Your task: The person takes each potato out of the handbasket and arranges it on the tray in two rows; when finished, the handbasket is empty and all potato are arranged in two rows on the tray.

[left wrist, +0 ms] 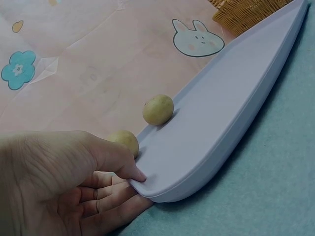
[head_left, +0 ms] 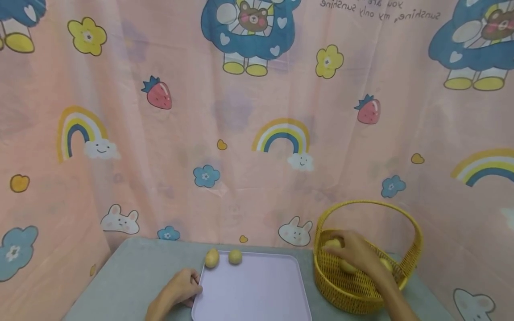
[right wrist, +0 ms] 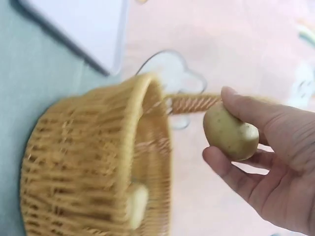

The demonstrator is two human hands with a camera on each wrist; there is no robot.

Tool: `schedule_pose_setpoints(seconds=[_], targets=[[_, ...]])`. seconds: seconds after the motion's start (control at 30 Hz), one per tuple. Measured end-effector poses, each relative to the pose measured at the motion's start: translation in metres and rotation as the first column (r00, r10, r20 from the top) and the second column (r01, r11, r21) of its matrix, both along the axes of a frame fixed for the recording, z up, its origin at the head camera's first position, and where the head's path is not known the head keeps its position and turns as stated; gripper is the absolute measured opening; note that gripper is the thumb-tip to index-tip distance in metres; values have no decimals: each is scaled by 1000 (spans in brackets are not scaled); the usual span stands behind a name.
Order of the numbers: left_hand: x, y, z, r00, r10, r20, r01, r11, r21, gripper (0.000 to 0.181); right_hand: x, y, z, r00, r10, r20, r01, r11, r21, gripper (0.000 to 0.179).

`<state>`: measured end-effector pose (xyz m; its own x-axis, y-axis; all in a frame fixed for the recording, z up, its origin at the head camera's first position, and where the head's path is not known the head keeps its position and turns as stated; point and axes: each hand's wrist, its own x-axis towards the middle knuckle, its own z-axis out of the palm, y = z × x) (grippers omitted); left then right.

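Your left hand point(head_left: 178, 287) pinches tray point(head_left: 253, 290) by left edge, thumb on rim. Your right hand point(head_left: 355, 252) grips potato point(right wrist: 231, 132) above basket point(head_left: 345, 301), near handle point(right wrist: 194, 103). Two potatoes point(head_left: 235, 257) sit apart near tray's far left corner; others point(head_left: 347, 267) lie inside basket, right of tray. Table point(head_left: 132, 276) under both; printed pink cloth point(head_left: 241, 196) behind.

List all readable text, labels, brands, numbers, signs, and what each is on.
"you are": pink backdrop cloth, mirrored, line partly cut by the head view's top edge.
"sunshine, my only sunshine": same cloth, mirrored, line below.
No text visible on the tray, basket or potatoes.
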<state>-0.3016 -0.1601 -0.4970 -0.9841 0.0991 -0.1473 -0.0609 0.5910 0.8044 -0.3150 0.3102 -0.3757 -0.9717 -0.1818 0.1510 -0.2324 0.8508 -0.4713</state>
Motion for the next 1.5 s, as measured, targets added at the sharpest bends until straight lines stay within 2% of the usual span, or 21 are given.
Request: schedule_pose_setpoints(seconds=[0.13,0.27,0.37,0.5,0.67,0.8,0.93,1.1,1.23,1.37,1.5], targets=[[0,-1,0,1000,-2,-1,2,1000,-6,9,17,-22,12,999,27,-42,-26,999,32,48],[0,-1,0,1000,-7,-6,7,1000,-5,9,26,-44,16,992,113,-62,-115,993,-30,38],[0,-1,0,1000,-9,-14,9,1000,1,9,25,-60,13,977,196,-84,-202,977,-67,34],[1,-2,-2,999,-27,-32,27,999,17,9,18,-81,0,950,297,-99,-305,950,-74,41],[3,-4,-6,998,-49,-31,51,998,47,9,8,-105,-17,930,354,-101,-362,930,-71,40],[3,-4,-6,998,-46,-32,47,998,39,9,-1,-125,-25,930,350,-117,-357,933,-50,39],[2,-4,-4,999,-35,-36,36,999,31,9,-15,-144,-34,935,337,-106,-346,936,-73,36],[0,-4,-2,998,-32,-46,33,999,25,9,-34,-160,-51,943,310,-119,-324,938,-123,35],[0,-5,-2,999,-36,-39,37,999,21,10,-46,-168,-68,950,282,-133,-298,947,-122,36],[0,-6,-1,999,-31,-38,32,999,22,10,-57,-176,-82,967,244,-71,-251,959,-134,34],[0,-5,-2,999,-32,-38,33,999,30,10,-62,-180,-92,972,233,-29,-235,965,-115,33]])
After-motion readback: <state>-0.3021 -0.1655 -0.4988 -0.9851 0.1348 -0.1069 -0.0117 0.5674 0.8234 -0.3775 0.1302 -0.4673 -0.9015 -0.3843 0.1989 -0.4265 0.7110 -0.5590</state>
